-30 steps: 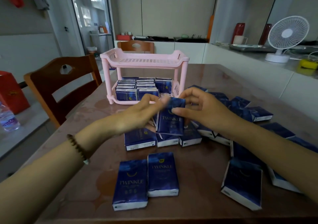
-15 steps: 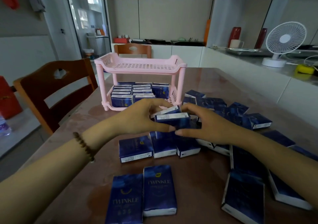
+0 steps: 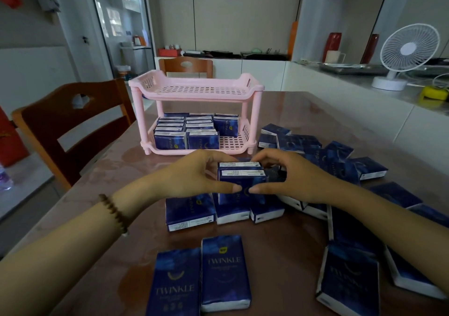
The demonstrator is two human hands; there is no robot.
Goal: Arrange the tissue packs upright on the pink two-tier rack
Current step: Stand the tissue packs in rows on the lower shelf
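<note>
The pink two-tier rack [image 3: 196, 97] stands at the table's far middle. Its top tier is bare; several blue tissue packs [image 3: 187, 131] stand upright in rows on the left and middle of its lower tier. In front of the rack, my left hand [image 3: 194, 177] and my right hand [image 3: 294, 177] grip two upright tissue packs [image 3: 240, 173] pressed together, one hand on each side, thumbs meeting in front. Three packs [image 3: 223, 211] lie flat just below my hands. Two more [image 3: 201, 274] lie near the front edge.
Several loose tissue packs [image 3: 323, 153] are scattered over the right half of the brown table [image 3: 102, 177]. A wooden chair [image 3: 73, 121] stands at the left, another behind the rack. A white fan [image 3: 408, 53] sits on the counter at right.
My hands turned the held packs from tilted to upright and squared them together, thumbs closing in front. The camera moved nearer to the table.
</note>
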